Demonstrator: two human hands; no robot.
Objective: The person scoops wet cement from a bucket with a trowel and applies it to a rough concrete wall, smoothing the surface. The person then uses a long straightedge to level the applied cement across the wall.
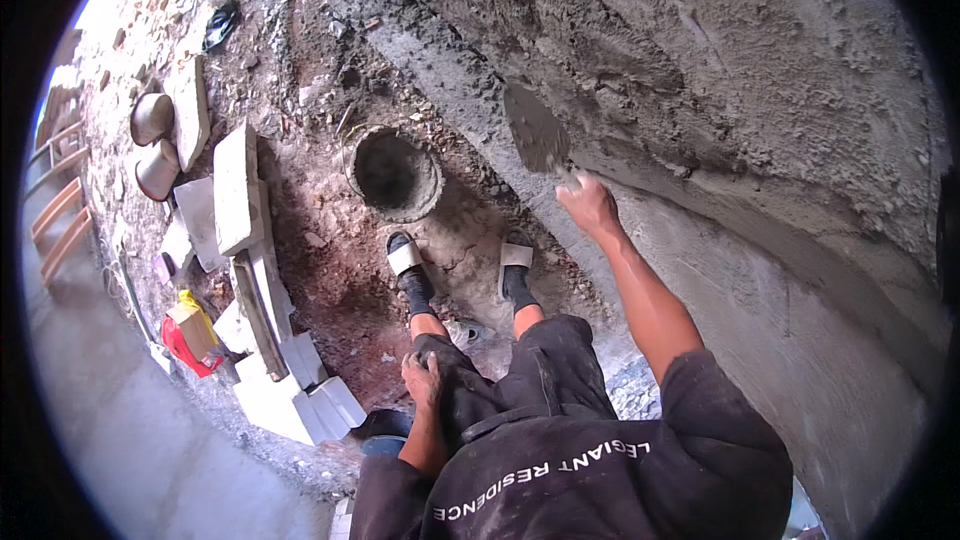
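Note:
My right hand (pixel 588 202) grips a trowel, its flat metal blade (pixel 536 132) against rough, wet-looking grey render on the wall (pixel 720 50) along my right side. The handle is mostly hidden in my fingers. My left hand (pixel 421 377) rests at my left thigh, fingers loosely bent and apart, with nothing visible in it. Between the wall and stacked blocks, just beyond my feet, a round mortar-crusted bucket (pixel 435 190) stands with dark grey contents.
White blocks (pixel 237 185) and a plank (pixel 255 305) lie left, near metal bowls (pixel 152 118) and a red-yellow bag (pixel 180 340). A dark bucket (pixel 385 445) is by my left side. Rubble covers the ground; wooden pieces (pixel 58 210) are at the far left.

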